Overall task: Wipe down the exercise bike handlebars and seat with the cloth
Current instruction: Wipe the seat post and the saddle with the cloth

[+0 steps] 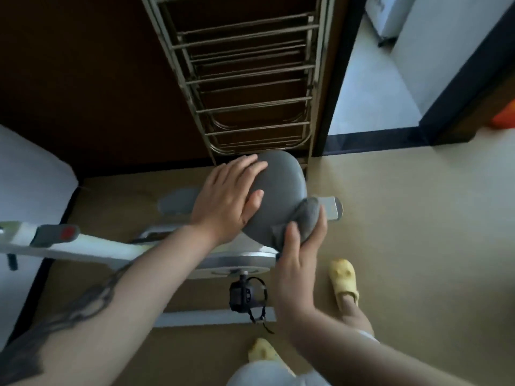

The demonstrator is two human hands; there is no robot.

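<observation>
I see my left hand lying flat, fingers straight, steadying the grey seat atop the bike. My right hand curls round the grey cloth, pressing it to the seat's near edge. I judge the cloth soft and light; bunched in the palm suits it.
</observation>
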